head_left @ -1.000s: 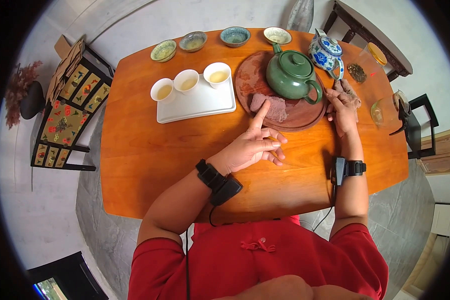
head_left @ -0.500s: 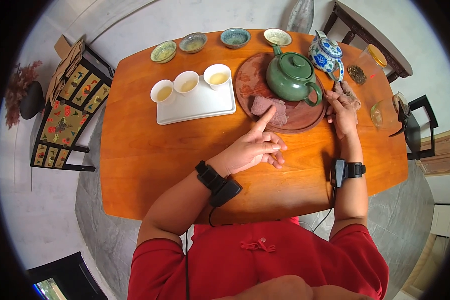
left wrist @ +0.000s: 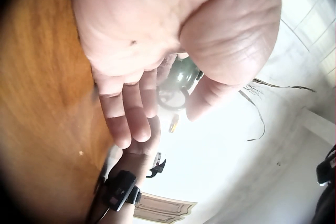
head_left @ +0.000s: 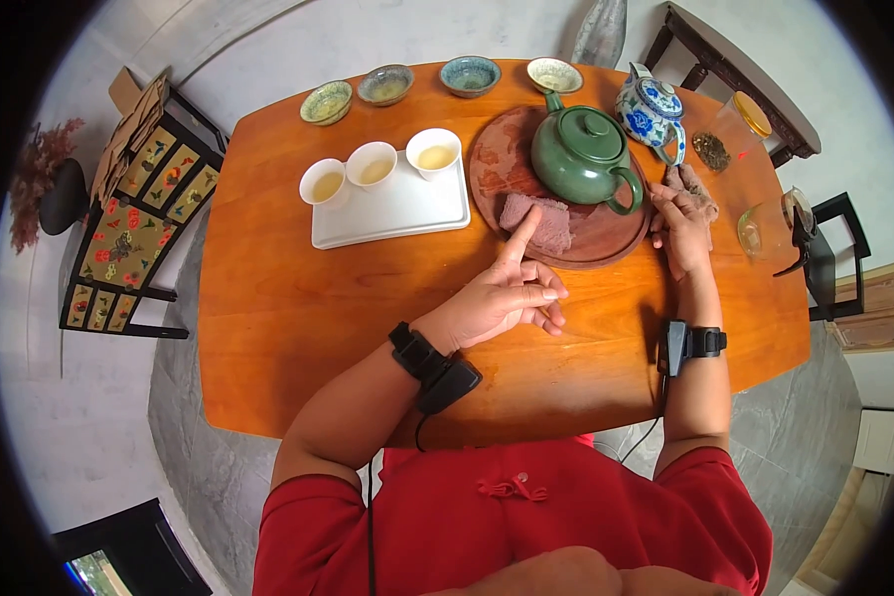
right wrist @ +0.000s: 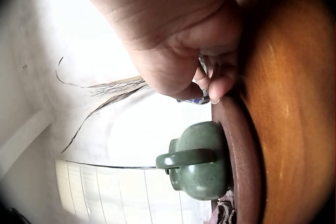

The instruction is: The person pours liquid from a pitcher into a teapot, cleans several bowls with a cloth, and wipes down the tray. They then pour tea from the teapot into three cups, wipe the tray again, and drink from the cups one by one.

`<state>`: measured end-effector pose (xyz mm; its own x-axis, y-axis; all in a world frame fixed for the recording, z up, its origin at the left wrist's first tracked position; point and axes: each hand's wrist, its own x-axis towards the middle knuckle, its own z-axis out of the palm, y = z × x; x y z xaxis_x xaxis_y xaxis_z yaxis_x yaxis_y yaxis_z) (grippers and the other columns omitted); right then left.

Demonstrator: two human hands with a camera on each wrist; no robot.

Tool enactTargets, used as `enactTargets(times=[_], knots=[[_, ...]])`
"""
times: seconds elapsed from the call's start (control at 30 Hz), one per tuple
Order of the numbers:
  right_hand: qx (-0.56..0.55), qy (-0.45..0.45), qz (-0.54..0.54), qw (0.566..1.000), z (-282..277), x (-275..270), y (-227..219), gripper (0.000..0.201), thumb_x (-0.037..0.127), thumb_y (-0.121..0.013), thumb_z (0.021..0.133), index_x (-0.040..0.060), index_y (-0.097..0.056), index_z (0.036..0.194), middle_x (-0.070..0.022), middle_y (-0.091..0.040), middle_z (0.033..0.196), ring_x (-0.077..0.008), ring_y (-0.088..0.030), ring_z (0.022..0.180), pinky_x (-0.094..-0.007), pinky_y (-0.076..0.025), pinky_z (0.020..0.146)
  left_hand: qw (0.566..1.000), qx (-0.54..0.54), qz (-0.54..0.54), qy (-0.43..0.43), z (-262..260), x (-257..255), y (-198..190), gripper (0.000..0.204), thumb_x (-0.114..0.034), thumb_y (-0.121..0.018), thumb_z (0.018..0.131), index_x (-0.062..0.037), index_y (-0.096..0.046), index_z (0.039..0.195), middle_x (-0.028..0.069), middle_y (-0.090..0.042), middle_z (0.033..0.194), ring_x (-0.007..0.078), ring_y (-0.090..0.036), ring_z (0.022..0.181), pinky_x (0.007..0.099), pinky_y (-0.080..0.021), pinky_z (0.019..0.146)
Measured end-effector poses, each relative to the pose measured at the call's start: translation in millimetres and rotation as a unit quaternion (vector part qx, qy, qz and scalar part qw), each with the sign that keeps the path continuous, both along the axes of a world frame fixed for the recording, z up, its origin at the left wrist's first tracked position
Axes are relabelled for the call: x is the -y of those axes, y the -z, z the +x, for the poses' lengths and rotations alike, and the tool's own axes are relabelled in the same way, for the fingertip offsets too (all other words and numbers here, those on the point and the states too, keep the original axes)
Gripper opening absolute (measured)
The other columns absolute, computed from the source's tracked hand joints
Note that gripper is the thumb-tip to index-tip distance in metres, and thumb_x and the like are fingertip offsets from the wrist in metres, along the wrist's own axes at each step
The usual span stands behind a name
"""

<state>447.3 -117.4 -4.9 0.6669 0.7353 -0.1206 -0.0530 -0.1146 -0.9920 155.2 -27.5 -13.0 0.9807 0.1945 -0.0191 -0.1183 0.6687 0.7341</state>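
My left hand point(head_left: 497, 298) hovers near the front of the round brown tray point(head_left: 606, 248), palm partly up. Its index finger points forward and overlaps the folded pink cloth point(head_left: 551, 230) in the head view, while the other fingers are loosely bent around nothing. On that tray stands a green teapot point(head_left: 576, 164), its handle toward the right. My right hand point(head_left: 683, 233) rests at the tray's right edge, fingers loosely curled, beside a crumpled greyish-brown thing point(head_left: 700, 184) partly hidden by the hand. In the right wrist view the teapot's handle point(right wrist: 186, 158) shows below that hand.
Three white cups of pale tea, one a cup point(head_left: 433, 154), stand on a white tray point(head_left: 397, 219). Several glazed bowls, including a blue one point(head_left: 469, 74), line the far edge. A blue-and-white teapot point(head_left: 651, 109), a lidded jar point(head_left: 745, 119) and a glass pitcher point(head_left: 755, 230) stand right.
My left index finger has wavered slightly over the cloth, to the right and partly back. The right hand stays in place at the tray's edge.
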Motion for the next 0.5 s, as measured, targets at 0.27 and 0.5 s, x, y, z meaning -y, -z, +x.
enactTargets(times=[0.27, 0.5], knots=[[-0.013, -0.003, 0.012, 1.0, -1.2, 0.3, -0.7, 0.029, 0.016, -0.058, 0.093, -0.0008, -0.057, 0.116, 0.0005, -0.058, 0.082, -0.0046, -0.049, 0.055, -0.0183, -0.04, 0.045, 0.999, -0.004, -0.004, 0.045, 0.6, -3.0, 4.2, 0.07, -0.006, -0.048, 0.096, -0.0161, -0.006, 0.151, 0.0099, -0.056, 0.102, 0.0209, -0.061, 0.089, 0.0412, -0.051, 0.082], [-0.008, 0.0, 0.014, 1.0, -1.1, -0.3, 0.0, 0.028, 0.016, -0.057, 0.093, -0.001, -0.057, 0.116, 0.0001, -0.056, 0.075, -0.0051, -0.048, 0.053, -0.0187, -0.04, 0.045, 0.997, 0.0, 0.018, 0.075, -1.1, -2.1, 2.6, 0.07, -0.007, -0.049, 0.096, -0.0138, -0.007, 0.151, 0.0099, -0.057, 0.103, 0.0212, -0.061, 0.089, 0.0402, -0.05, 0.083]])
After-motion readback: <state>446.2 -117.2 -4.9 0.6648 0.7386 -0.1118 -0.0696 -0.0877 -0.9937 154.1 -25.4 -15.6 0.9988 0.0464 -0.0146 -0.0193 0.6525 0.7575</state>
